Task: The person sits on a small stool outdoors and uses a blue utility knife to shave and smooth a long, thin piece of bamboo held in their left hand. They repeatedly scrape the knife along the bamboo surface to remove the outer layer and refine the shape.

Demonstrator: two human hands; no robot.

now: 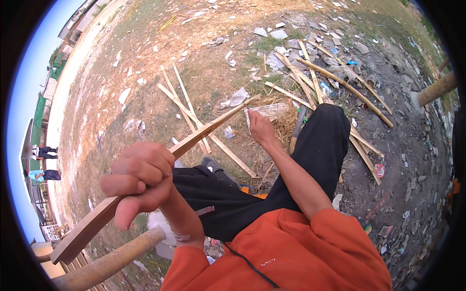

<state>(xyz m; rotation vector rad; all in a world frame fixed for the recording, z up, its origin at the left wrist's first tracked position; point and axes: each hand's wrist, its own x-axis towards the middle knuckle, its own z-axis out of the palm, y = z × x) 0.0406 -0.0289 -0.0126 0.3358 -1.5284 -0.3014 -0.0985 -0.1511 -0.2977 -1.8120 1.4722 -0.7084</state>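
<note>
Firmly, my left hand [141, 182] closes its grip around 1 bamboo slat [160, 157]; beyond its tip, my right hand [260, 130] pinches a clear plastic wrapper [271, 110].

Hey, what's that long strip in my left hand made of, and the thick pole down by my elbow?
The long strip in your left hand looks like split bamboo or raw wood: pale tan, flat-faced, matte and unpainted. The thick pole looks like a whole bamboo culm: round, yellowish-brown, smoother, with a paler cut end. I can't tell for sure.
</note>
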